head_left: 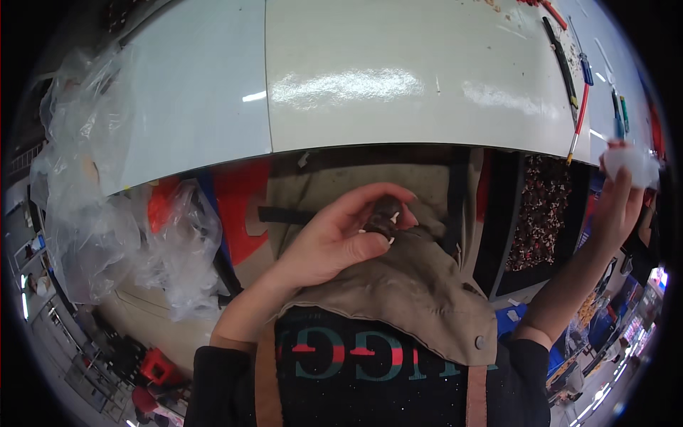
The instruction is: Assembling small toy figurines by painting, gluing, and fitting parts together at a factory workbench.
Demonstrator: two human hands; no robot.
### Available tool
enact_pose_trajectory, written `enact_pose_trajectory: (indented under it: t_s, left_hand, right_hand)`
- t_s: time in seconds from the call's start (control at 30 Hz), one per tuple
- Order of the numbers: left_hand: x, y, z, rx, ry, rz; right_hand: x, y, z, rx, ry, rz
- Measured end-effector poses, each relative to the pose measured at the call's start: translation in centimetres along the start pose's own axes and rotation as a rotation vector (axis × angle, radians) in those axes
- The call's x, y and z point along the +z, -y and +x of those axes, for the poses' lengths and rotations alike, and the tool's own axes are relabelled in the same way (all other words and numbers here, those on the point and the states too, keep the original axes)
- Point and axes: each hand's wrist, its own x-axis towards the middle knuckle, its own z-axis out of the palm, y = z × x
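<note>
I've got the left hand point(338, 238) low over the tan apron point(398, 285), fingers curled narrow around 1 small dark brown lump point(385, 215). The right hand point(620, 199), raised at the table edge point(427, 146), pinches a crumpled white piece point(632, 164).

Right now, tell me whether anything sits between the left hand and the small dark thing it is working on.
Nothing visible does. The left hand already pinches the small dark object between thumb and fingers, over the tan apron. The right hand is raised apart at the right, gripping a crumpled clear wrapper.
</note>
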Motion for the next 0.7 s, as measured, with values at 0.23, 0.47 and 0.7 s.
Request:
enact_pose_trajectory:
  t_s: [0.23, 0.47, 0.7]
  left_hand:
    - [1.1, -0.4, 0.6, -0.110, -0.089, 0.032]
    - [1.0, -0.4, 0.4, -0.114, -0.106, 0.038]
    - [1.4, 0.1, 0.4, -0.129, -0.101, 0.036]
  right_hand:
    - [5.0, 4.5, -6.4, -0.217, 0.335, -0.083]
    - [6.5, 5.2, -7.7, -0.150, 0.551, -0.165]
    - [7.8, 5.6, -6.9, -0.254, 0.653, -0.250]
